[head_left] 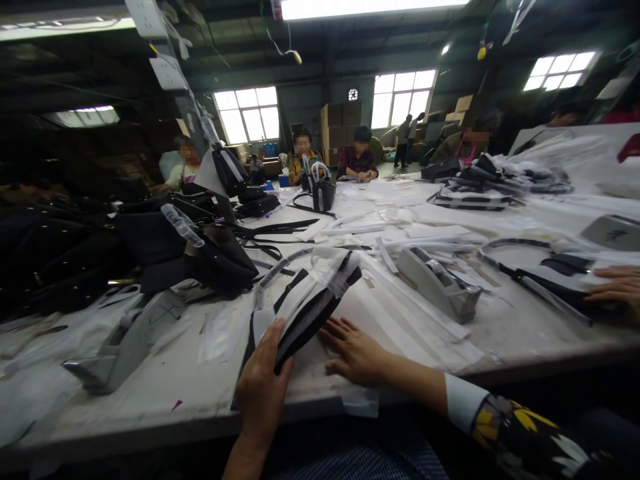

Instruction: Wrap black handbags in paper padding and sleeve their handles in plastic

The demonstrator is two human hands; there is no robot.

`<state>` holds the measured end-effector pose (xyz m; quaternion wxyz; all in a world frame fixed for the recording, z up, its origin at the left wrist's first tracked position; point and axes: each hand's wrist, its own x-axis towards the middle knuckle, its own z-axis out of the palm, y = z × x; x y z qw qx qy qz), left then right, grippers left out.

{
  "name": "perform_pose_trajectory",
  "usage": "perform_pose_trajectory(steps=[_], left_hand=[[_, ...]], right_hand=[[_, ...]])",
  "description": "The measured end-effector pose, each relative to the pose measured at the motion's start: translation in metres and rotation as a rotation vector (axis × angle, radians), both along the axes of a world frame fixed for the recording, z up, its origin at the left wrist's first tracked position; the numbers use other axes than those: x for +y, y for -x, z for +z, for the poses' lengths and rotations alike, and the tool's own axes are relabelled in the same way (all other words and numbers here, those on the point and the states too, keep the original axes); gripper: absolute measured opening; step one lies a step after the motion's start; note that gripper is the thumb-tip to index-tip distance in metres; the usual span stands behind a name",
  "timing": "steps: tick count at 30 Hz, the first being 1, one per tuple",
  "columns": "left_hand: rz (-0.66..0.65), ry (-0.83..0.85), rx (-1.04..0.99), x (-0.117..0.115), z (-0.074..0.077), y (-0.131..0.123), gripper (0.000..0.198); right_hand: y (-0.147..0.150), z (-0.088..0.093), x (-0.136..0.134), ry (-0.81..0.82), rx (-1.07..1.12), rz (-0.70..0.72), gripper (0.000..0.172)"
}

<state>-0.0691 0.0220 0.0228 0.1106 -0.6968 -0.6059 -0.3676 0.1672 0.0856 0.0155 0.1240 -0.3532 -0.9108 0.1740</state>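
A black handbag (320, 303), flattened and partly covered with white wrapping, lies tilted in front of me. Clear plastic film is bunched over its far end, and its wrapped strap (260, 291) loops out on the left. My left hand (263, 377) grips the near end of this bag, thumb on one side and fingers on the other. Beside the bag's right edge, my right hand (356, 352) rests low over the table with its fingers spread, holding nothing that I can see. Its fingertips come close to the bag's underside; whether they touch is unclear.
Grey tape dispensers (440, 283) stand right and left. Black bags (220, 260) crowd the left side. White strips (420, 320) cover much of the table (200, 393). A co-worker's hand (617, 287) rests on another bag at the right edge. People sit across the table.
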Motion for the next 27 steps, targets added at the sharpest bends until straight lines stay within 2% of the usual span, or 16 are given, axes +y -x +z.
perform_pose_trajectory(steps=[4, 7, 9, 12, 14, 17, 20, 24, 27], left_hand=[[0.0, 0.004, -0.022, 0.001, 0.0, -0.003, 0.078], [-0.004, 0.007, -0.028, 0.004, 0.0, -0.005, 0.079], [-0.008, -0.001, -0.034, 0.006, -0.001, -0.005, 0.081], [-0.019, -0.008, -0.032, 0.008, -0.003, -0.004, 0.082], [-0.023, -0.006, -0.023, 0.01, -0.005, -0.004, 0.082], [-0.018, -0.007, -0.022, 0.012, -0.007, -0.004, 0.081], [-0.017, -0.002, -0.017, 0.012, -0.008, -0.004, 0.081], [-0.017, -0.001, -0.004, 0.012, -0.008, -0.003, 0.08], [-0.011, -0.008, 0.001, 0.011, -0.008, -0.003, 0.08]], right_hand=[[0.026, 0.004, 0.013, -0.076, 0.111, 0.301, 0.07], [0.039, 0.001, 0.029, -0.111, 0.144, 0.385, 0.055], [0.035, -0.003, 0.036, -0.122, 0.137, 0.296, 0.047], [0.007, -0.01, 0.04, -0.177, 0.105, -0.043, 0.048], [-0.017, -0.016, 0.041, -0.196, 0.007, -0.204, 0.054], [-0.046, -0.024, 0.051, -0.183, -0.14, -0.282, 0.064], [-0.062, -0.026, 0.08, -0.196, -0.172, -0.36, 0.067], [-0.084, -0.018, 0.129, -0.231, -0.176, -0.486, 0.06], [-0.096, -0.009, 0.142, -0.266, -0.145, -0.533, 0.055]])
